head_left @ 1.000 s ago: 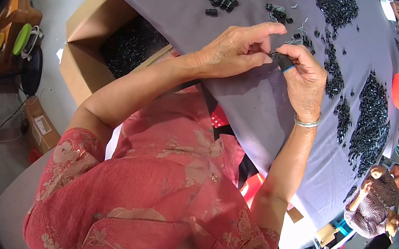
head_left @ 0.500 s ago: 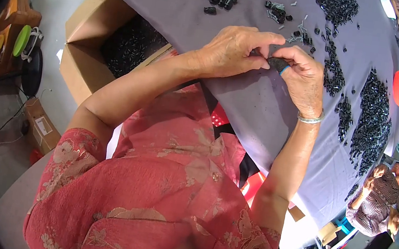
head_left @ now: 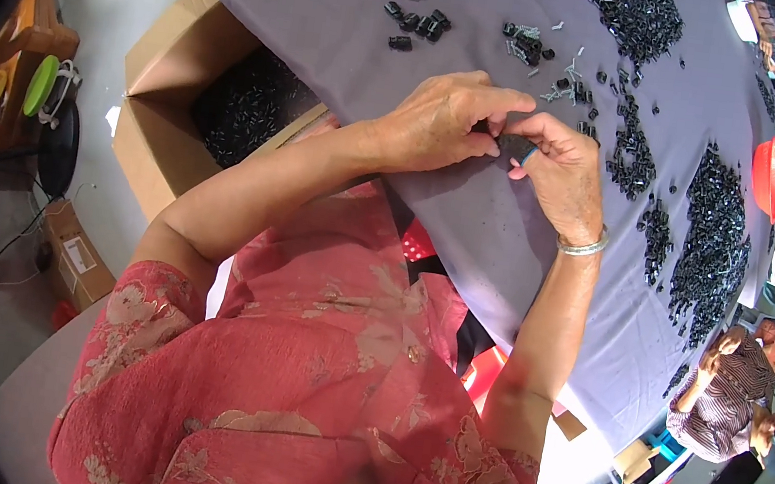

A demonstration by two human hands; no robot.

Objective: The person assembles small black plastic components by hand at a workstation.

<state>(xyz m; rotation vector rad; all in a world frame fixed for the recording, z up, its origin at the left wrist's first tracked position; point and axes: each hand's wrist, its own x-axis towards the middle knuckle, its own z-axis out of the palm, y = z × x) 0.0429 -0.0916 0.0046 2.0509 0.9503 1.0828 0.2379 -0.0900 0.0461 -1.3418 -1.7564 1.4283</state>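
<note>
My left hand and my right hand meet over the near part of the cloth-covered table, fingertips almost touching. The left thumb and fingers are pinched together; whatever sits between them is too small to make out. On the right thumb is a black cover with a blue edge, and the right fingers curl in toward it. Just beyond the hands lie small silvery spring-like pieces mixed with small black parts. Farther left is a loose group of black plastic parts.
Large heaps of small black parts spread along the right, with another pile at the far side. An open cardboard box holding black parts stands left of the table. Other people, one in a striped shirt, sit at the right.
The view has shifted slightly, so the table parts appear lower and a little to the left. Both hands stay together, fingertips close, with only slight finger movement.
</note>
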